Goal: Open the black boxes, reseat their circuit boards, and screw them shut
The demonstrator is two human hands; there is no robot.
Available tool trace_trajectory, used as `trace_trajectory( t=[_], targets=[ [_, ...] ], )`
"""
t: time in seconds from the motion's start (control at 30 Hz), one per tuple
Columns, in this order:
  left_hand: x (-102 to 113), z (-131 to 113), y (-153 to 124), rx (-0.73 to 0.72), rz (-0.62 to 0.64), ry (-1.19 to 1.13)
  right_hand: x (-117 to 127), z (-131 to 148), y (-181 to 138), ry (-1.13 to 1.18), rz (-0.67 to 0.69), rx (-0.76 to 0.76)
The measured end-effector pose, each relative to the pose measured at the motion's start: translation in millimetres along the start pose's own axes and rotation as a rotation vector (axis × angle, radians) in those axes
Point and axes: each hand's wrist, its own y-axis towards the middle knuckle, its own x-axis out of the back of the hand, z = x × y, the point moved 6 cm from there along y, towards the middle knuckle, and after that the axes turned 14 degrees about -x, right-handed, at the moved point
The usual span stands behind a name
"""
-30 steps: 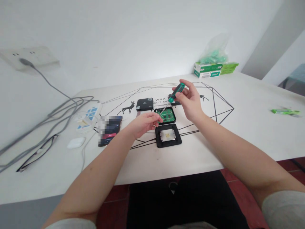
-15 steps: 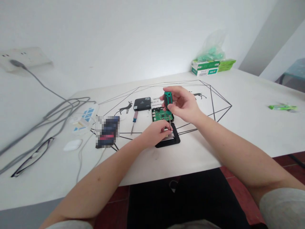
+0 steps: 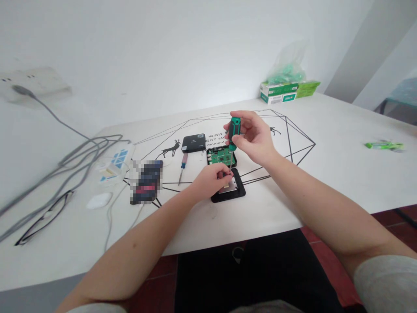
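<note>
My right hand point(image 3: 252, 137) grips a green-handled screwdriver point(image 3: 233, 130) upright, its thin shaft pointing down into a black square case half point(image 3: 239, 191) with a metal plate inside. My left hand point(image 3: 210, 180) rests on that case half, fingers pinched around the screwdriver's tip; what they hold there is too small to see. Just behind lies a green circuit board point(image 3: 219, 155) in its black tray.
A black box point(image 3: 193, 142) and a small red-and-blue screwdriver point(image 3: 183, 167) lie left of the board. Further left are a dark pixelated package point(image 3: 146, 181), a white case point(image 3: 98, 200), glasses point(image 3: 42, 217), a power strip point(image 3: 115, 161) with grey cables. Green boxes point(image 3: 282, 92) stand at the back.
The right hand turned the screwdriver from slanted to upright and brought it over the black case half. The left hand moved from the circuit board onto the case half, at the tip.
</note>
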Motion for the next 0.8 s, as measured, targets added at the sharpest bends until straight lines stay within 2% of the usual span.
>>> trace_trajectory(
  t=[0.17,0.4,0.8],
  targets=[
    [-1.2,1.9,0.9,0.012,0.002,-0.08,2.9,-1.2,0.9,-0.033,0.004,0.007],
    [-2.5,4.6,0.6,0.047,-0.012,-0.225,7.0,4.3,0.7,-0.022,-0.058,0.01],
    [-1.8,3.6,1.1,0.051,-0.028,-0.26,6.9,3.8,0.7,-0.049,-0.069,-0.002]
  ],
)
